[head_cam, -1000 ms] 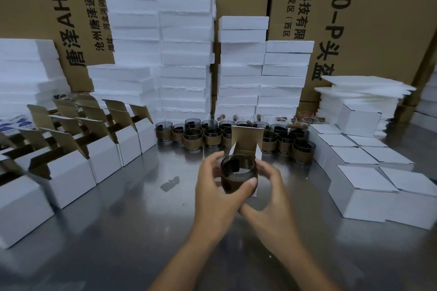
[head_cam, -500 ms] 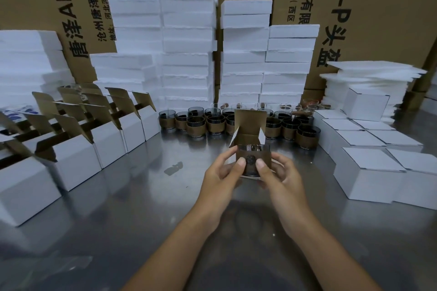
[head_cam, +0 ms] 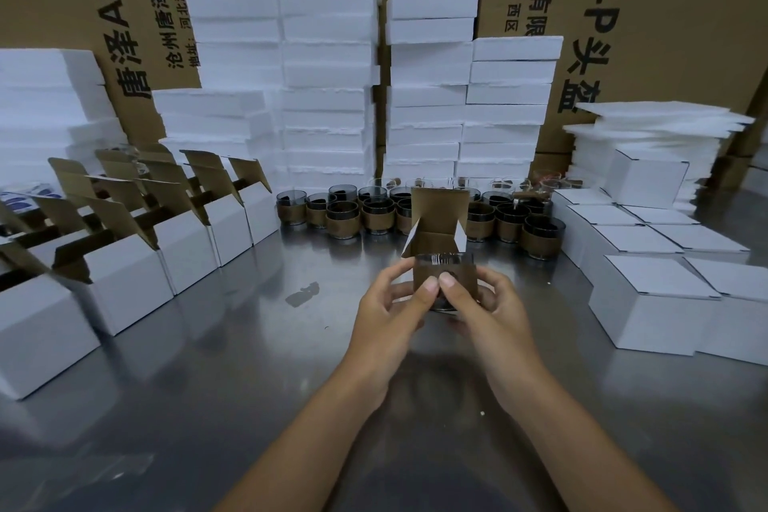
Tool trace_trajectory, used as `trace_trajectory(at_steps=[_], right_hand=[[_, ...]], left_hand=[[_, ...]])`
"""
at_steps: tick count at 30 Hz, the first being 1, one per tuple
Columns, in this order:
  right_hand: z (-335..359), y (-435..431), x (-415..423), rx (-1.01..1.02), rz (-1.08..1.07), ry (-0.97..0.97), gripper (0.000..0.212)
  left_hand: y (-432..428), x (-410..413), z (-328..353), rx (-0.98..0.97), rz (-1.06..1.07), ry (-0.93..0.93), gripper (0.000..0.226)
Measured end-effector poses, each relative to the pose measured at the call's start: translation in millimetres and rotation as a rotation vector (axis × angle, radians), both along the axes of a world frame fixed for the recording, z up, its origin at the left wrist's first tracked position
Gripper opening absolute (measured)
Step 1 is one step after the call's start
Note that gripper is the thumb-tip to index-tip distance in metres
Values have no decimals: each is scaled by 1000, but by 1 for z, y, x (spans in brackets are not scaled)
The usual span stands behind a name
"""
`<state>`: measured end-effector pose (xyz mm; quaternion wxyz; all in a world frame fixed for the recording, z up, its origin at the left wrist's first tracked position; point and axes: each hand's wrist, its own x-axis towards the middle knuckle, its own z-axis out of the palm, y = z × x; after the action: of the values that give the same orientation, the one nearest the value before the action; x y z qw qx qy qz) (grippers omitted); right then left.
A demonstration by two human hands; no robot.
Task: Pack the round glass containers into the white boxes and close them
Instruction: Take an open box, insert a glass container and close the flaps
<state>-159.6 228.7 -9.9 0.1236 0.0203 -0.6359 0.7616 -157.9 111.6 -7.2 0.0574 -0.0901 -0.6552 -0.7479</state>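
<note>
A round glass container (head_cam: 444, 271) with a brown band is upright at the table's middle, gripped from both sides by my left hand (head_cam: 388, 314) and my right hand (head_cam: 488, 310), thumbs meeting on its front. Directly behind it stands an open white box (head_cam: 436, 239) with its brown lid flap raised; whether the glass is partly inside the box is hidden by my hands. Several more banded glass containers (head_cam: 376, 214) stand in rows at the back.
Open white boxes (head_cam: 124, 287) with raised flaps line the left side. Closed white boxes (head_cam: 652, 303) sit on the right. Stacks of white foam slabs (head_cam: 324, 66) and large brown cartons (head_cam: 665, 12) rise behind. The table (head_cam: 249, 366) is shiny metal.
The glass, first tilted with its mouth toward me, has been turned upright and lowered in front of the open box. Both hands moved forward with it; the view tipped down slightly.
</note>
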Motion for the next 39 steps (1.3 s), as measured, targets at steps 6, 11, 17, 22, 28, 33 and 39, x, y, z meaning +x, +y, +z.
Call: trace_trajectory(at_steps=[6,11,17,22,28,33,39], right_hand=[[7,6,0,-235,122,-51,23],[5,6,-1,-396,172,-137,34],[4,6,-2,-428,175,-184,37],[3,6,-2,-399,177,-189,38],[4,4,-2,-303,98,-55,24],[0,-1,1,-64,-78,69,28],[-5,-7,6,205,-175,257,53]], left_hand=[[0,3,3,17,-21,14,25],[2,5,5,0,-30,94,29],[3,7,6,7,-29,116,28],[2,6,6,26,-29,121,28],[0,0,1,47,24,48,20],[2,-3,1,106,10,-57,25],[1,-4,4,191,-91,-190,45]])
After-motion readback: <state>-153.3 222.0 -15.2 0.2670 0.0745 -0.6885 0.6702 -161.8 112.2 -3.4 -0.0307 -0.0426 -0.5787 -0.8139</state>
